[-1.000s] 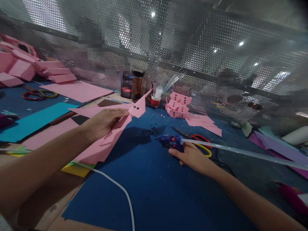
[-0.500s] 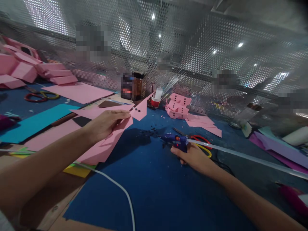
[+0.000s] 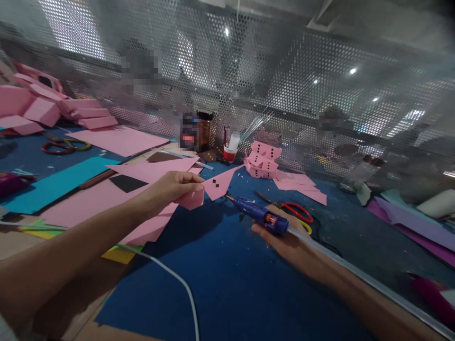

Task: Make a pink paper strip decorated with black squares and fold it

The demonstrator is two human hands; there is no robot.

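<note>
Pink cutout [image 3: 223,184] is partly hidden by the left hand [image 3: 174,187].

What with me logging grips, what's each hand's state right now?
Left hand: closed, holding pink paper.
Right hand: closed, holding glue gun.

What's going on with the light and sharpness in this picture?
Head view: bright spots glare at the perforated screen, some perhaps lights beyond it; head view: a dark shadow lies on the blue surface below the left hand; head view: blocky patches hide parts of the background, while the glue gun looks fairly clear.
</note>
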